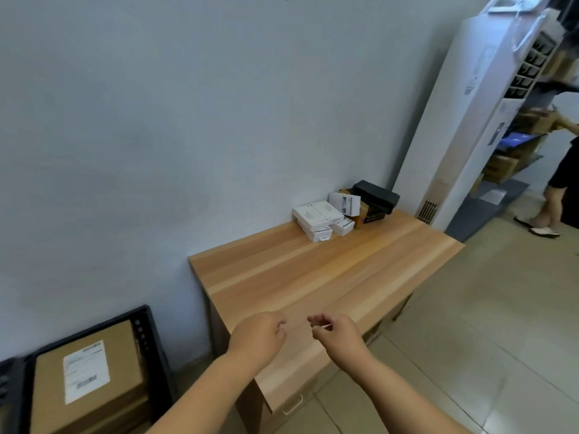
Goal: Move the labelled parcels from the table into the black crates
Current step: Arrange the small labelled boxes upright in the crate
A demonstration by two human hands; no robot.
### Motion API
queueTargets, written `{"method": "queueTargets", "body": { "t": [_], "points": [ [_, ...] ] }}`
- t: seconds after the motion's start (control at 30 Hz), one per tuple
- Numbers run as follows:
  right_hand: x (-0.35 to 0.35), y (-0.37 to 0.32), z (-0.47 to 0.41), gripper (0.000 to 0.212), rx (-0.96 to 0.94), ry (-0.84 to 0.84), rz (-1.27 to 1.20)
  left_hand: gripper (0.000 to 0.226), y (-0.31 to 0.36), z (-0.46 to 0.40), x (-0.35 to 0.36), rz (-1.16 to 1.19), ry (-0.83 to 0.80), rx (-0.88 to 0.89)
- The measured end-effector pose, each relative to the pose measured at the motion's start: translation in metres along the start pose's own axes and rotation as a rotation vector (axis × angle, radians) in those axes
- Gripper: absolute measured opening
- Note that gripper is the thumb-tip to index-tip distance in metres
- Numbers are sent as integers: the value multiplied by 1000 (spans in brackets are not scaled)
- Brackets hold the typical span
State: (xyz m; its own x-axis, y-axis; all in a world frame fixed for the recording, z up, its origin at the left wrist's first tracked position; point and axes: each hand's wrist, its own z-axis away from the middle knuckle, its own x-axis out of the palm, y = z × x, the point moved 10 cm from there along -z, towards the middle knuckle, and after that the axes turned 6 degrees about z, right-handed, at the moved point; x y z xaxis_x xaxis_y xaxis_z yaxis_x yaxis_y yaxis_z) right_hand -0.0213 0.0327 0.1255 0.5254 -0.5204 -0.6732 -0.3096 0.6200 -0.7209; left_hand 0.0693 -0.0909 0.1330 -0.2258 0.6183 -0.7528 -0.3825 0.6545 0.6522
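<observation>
1. Pale blue-grey wall (pixel 156 120) is filling most of the view, with a wooden counter (pixel 313 277) standing against it over a tiled floor (pixel 501 324).
2. Both hands are hovering over the counter's near end — neither is holding anything.
3. Left hand (pixel 258 336) is hanging with its fingers loosely curled, its grip closing on nothing.
4. Right hand (pixel 336 335) is sitting just beside it, fingers likewise loosely bent and apart from the counter top; its grip is empty.
5. A black crate (pixel 150 339) is resting on the floor to the left of the counter, against the wall, and a brown labelled parcel (pixel 87 377) is lying inside it with its white label facing up.
6. At the counter's far end, small white boxes (pixel 318 219) are lying stacked beside a black box (pixel 376 195) and a few orange-and-dark packets — all close to the wall.
7. A tall white air conditioner (pixel 470 120) is standing past the counter, and another person's legs (pixel 554 202) are showing at the right edge.
</observation>
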Motion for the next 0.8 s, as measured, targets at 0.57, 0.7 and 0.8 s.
{"method": "queueTargets", "body": {
  "t": [0.57, 0.7, 0.8],
  "points": [
    [-151, 59, -194, 21, -31, 41, 29, 36, 109, -248, 37, -6, 0, 61],
    [-170, 67, -245, 21, -34, 37, 25, 34, 124, -302, 31, -25, 42, 70],
    [-176, 73, -277, 21, -35, 14, 36, 33, 129, -333, 30, -43, 53, 70]
  ]
}}
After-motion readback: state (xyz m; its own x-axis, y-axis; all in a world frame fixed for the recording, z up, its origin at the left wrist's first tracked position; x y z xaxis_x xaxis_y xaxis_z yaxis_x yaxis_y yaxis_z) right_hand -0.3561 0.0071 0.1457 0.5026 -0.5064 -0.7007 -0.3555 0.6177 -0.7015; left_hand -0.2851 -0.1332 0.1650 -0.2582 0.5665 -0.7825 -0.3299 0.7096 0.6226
